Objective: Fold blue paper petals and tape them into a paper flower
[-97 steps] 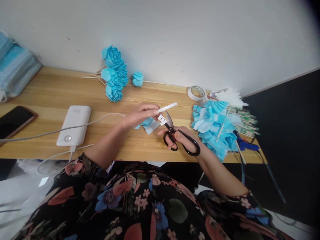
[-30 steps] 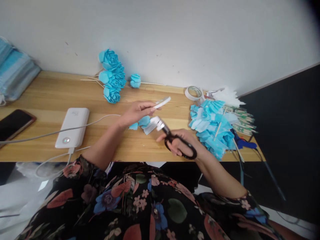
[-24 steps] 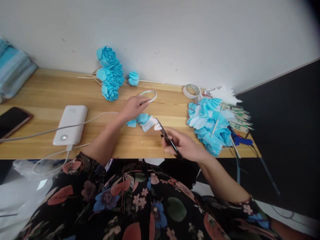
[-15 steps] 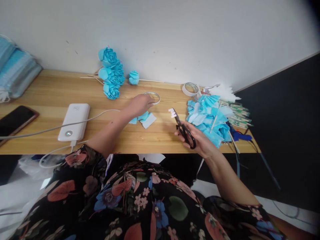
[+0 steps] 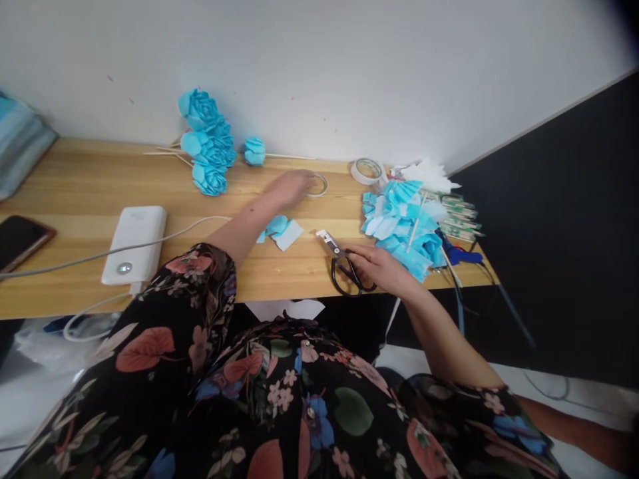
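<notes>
My left hand [image 5: 294,188] reaches over the middle of the table, its fingers at the left rim of a thin roll of tape [image 5: 324,185]. The fingertips are blurred but appear to grip that rim. In my right hand [image 5: 377,266] is a pair of black-handled scissors [image 5: 337,251], blades pointing up and left. Small white strips [image 5: 325,236] hang on the blade tips. Between the hands and nearer to me lie cut pieces of blue and white crepe paper [image 5: 287,234].
Blue paper flowers [image 5: 210,150] on sticks lie at the back left, beside a smaller blue bud [image 5: 254,152]. A wider tape roll [image 5: 367,171] and a heap of blue paper [image 5: 402,229] are on the right. A white power bank [image 5: 134,243] with cables and a phone [image 5: 22,243] sit left.
My left hand and the thin tape roll have moved right and slightly away from me. My right hand has turned, bringing the scissors left and lower. The camera view has shifted slightly right.
</notes>
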The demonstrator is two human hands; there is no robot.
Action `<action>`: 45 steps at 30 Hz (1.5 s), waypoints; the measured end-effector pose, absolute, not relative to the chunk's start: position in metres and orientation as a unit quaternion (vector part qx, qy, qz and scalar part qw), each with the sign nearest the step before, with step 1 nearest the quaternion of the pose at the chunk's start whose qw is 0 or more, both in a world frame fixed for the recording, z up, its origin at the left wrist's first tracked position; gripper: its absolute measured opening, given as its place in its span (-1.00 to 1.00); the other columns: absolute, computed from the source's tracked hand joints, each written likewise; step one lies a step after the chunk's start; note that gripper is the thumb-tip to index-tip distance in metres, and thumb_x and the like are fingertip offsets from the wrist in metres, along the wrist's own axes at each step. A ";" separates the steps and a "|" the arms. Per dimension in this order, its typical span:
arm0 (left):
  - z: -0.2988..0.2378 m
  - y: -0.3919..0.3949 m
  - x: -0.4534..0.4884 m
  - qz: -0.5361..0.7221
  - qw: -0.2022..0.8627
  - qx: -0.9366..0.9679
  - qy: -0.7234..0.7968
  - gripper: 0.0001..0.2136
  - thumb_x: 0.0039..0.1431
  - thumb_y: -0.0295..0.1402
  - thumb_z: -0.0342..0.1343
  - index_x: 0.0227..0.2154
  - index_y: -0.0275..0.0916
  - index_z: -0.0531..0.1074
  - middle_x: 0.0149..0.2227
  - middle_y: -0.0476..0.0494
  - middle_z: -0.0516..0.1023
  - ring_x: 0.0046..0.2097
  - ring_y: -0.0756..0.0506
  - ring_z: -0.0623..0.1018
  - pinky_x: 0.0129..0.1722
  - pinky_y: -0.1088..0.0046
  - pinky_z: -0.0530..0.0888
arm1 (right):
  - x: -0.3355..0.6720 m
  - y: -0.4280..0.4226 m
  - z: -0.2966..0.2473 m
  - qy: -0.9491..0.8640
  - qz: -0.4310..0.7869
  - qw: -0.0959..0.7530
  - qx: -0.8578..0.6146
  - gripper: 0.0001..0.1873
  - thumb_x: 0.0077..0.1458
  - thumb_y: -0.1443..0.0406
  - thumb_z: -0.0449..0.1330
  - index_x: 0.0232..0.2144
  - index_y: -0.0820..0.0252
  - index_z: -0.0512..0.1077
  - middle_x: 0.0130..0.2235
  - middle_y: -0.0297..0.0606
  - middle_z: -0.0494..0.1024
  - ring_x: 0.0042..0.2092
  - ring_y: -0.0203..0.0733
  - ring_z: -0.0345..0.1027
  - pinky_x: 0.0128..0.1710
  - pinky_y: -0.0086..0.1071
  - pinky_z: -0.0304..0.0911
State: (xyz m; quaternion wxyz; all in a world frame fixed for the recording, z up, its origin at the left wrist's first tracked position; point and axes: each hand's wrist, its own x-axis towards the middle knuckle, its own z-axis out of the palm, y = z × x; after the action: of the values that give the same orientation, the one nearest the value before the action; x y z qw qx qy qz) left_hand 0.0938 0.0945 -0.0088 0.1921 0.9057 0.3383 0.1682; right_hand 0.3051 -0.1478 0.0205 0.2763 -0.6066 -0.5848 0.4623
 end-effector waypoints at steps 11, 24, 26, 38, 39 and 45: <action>0.028 0.024 -0.003 0.245 0.308 0.832 0.391 -0.57 0.38 -0.32 0.06 0.23 -0.26 0.57 0.26 -0.33 0.61 0.21 -0.24 0.61 0.28 0.14 0.51 | 0.311 -0.115 0.003 -0.701 0.085 0.160 -0.690 -0.61 0.38 0.27 0.09 0.02 0.20 0.70 0.05 0.05 0.73 0.09 0.17 0.58 0.12 0.01 0.43; 0.022 -0.075 -0.060 0.285 0.324 0.844 0.318 -0.72 0.48 -0.32 0.04 -0.11 -0.24 0.68 -0.11 -0.20 0.78 -0.08 -0.13 0.73 -0.02 0.36 0.60 | 0.215 -0.059 0.015 -0.799 0.114 0.223 -0.547 -0.65 0.41 0.35 0.12 0.07 0.09 0.66 0.04 -0.10 0.73 0.10 0.08 0.56 0.19 0.00 0.41; 0.011 -0.088 -0.065 0.287 0.331 0.861 0.257 -0.74 0.50 -0.33 0.06 -0.08 -0.24 0.67 -0.13 -0.21 0.78 -0.09 -0.12 0.74 -0.04 0.37 0.62 | 0.206 -0.048 0.016 -0.806 0.121 0.205 -0.542 -0.65 0.42 0.30 0.13 0.09 0.11 0.65 0.05 -0.09 0.73 0.10 0.10 0.56 0.19 0.00 0.41; -0.034 -0.091 -0.100 0.404 0.266 0.795 0.366 -0.82 0.43 -0.50 0.13 -0.11 -0.29 0.65 -0.02 -0.32 0.74 0.04 -0.18 0.72 0.06 0.23 0.63 | 0.188 -0.003 0.007 -0.803 0.274 0.175 -0.500 -0.66 0.37 0.14 0.22 0.08 0.00 0.68 0.16 -0.22 0.73 0.10 0.03 0.63 0.10 -0.14 0.42; -0.034 -0.090 -0.100 0.405 0.256 0.794 0.375 -0.82 0.43 -0.51 0.13 -0.11 -0.28 0.65 -0.01 -0.32 0.74 0.04 -0.18 0.72 0.06 0.22 0.63 | 0.189 -0.002 0.004 -0.792 0.292 0.189 -0.502 -0.67 0.34 0.15 0.25 0.06 -0.01 0.69 0.11 -0.24 0.75 0.02 -0.01 0.64 0.03 -0.17 0.42; -0.024 -0.077 -0.085 0.381 0.188 0.832 0.357 -0.78 0.42 -0.53 0.11 -0.02 -0.30 0.64 0.11 -0.39 0.68 0.15 -0.25 0.67 0.14 0.09 0.63 | 0.194 -0.006 -0.007 -0.690 0.375 0.334 -0.521 -0.68 0.17 0.12 0.37 -0.06 0.04 0.73 -0.32 -0.34 0.69 -0.34 -0.25 0.39 -0.30 -0.33 0.27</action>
State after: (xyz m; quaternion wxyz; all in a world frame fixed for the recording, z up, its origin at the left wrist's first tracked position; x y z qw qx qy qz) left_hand -0.0849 -0.0769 -0.0243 0.1878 0.8320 0.3570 0.3809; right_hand 0.1945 -0.0058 -0.0072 0.3341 -0.5209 -0.6903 0.3749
